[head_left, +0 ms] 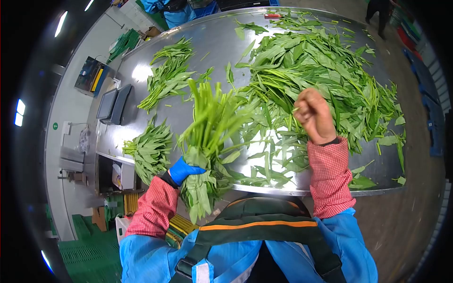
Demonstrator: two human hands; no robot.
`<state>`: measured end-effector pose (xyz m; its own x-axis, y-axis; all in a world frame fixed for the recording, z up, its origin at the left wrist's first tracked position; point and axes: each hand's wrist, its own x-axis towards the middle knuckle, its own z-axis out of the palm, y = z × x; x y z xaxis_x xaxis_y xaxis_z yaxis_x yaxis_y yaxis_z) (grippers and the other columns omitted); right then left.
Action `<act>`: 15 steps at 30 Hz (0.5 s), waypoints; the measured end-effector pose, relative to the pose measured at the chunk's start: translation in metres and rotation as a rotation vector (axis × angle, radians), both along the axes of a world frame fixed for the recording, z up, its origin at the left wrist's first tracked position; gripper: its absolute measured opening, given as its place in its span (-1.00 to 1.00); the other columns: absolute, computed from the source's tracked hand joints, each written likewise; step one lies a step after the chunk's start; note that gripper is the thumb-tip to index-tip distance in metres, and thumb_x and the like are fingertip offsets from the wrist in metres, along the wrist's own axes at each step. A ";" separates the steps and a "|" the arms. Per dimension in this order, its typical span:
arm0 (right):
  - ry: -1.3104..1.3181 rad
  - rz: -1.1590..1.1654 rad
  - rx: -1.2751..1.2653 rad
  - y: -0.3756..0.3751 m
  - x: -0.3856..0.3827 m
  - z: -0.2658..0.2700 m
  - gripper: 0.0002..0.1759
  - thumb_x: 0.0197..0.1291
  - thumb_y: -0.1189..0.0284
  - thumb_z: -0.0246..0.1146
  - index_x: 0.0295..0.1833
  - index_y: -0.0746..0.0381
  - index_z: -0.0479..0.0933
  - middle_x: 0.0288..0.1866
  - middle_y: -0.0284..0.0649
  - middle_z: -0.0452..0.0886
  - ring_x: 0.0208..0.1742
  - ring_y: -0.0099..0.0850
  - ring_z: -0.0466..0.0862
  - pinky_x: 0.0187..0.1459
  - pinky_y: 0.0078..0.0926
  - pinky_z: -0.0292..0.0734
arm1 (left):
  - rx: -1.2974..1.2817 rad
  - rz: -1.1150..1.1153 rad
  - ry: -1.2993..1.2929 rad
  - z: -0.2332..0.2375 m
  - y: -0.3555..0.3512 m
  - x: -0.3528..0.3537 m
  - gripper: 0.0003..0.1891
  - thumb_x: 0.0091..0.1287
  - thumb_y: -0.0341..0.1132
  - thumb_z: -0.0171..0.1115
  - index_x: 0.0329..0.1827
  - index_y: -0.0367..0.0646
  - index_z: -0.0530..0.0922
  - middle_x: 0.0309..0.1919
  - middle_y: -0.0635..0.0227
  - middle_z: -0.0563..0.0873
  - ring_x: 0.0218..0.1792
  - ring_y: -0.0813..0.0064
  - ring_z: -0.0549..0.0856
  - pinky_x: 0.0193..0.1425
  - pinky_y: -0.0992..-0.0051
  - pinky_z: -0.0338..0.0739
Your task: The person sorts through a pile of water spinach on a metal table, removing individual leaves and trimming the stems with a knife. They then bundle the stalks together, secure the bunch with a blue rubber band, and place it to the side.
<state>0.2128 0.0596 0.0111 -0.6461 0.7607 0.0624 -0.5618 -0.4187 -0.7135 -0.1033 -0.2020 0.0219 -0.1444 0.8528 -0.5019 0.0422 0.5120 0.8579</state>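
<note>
My left hand (185,171), in a blue glove, is closed around a bunch of water spinach (205,123) at the table's near edge. The pale cut stems point up and away, and the leaves hang down below the hand. My bare right hand (313,114) is raised over the large heap of water spinach (325,70), fingers curled in. A small light-green bit shows at its fingertips; I cannot tell what it is. To the left lie two sorted bunches, a nearer bunch (152,147) and a farther bunch (171,70).
Loose leaves (269,175) are scattered on the metal table (212,42). A scale (113,104) stands at its left edge, and a red-handled tool (272,16) lies at the far edge. Beyond the table are a person in blue (179,16) and another person's legs (379,14).
</note>
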 end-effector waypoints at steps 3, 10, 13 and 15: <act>-0.531 0.113 0.336 -0.023 -0.014 -0.010 -0.85 0.31 0.38 0.17 -0.18 0.24 0.54 -0.49 -0.43 0.52 -0.54 -0.73 0.41 -0.52 -0.79 0.25 | -0.014 0.011 -0.067 -0.007 -0.007 -0.011 -0.56 0.13 -0.43 0.35 0.11 -0.34 0.54 -0.14 0.23 0.73 -0.22 0.45 0.74 0.03 0.42 0.59; -0.425 -0.068 0.168 -0.020 -0.008 -0.018 -0.80 0.36 0.36 0.14 -0.27 0.25 0.51 -0.56 -0.47 0.46 -0.60 -0.73 0.31 -0.55 -0.78 0.18 | -0.050 0.177 -0.550 -0.008 -0.020 -0.023 -0.42 0.09 -0.50 0.23 0.27 -0.25 0.40 0.00 0.18 0.64 -0.05 0.30 0.68 0.09 0.27 0.61; -0.385 -0.013 0.191 -0.025 0.000 -0.023 -0.76 0.35 0.30 0.17 -0.32 0.22 0.50 -0.58 -0.47 0.45 -0.62 -0.74 0.30 -0.56 -0.78 0.16 | -0.042 0.150 -0.609 -0.024 -0.034 -0.042 -0.39 0.11 -0.46 0.19 0.31 -0.28 0.36 0.03 0.08 0.63 -0.02 0.19 0.68 0.12 0.22 0.59; -0.468 0.058 0.155 -0.033 0.003 -0.034 -0.76 0.32 0.28 0.19 -0.30 0.22 0.52 -0.59 -0.46 0.45 -0.62 -0.75 0.30 -0.57 -0.77 0.15 | -0.011 0.134 -0.722 -0.044 -0.044 -0.055 -0.42 0.15 -0.40 0.18 0.30 -0.34 0.35 0.03 0.00 0.63 -0.04 0.12 0.69 0.13 0.16 0.57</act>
<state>0.2162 0.0265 -0.0232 -0.6731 0.7271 -0.1348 -0.1453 -0.3088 -0.9400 -0.1587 -0.2462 -0.0224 0.1227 0.8452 -0.5201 -0.5952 0.4821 0.6430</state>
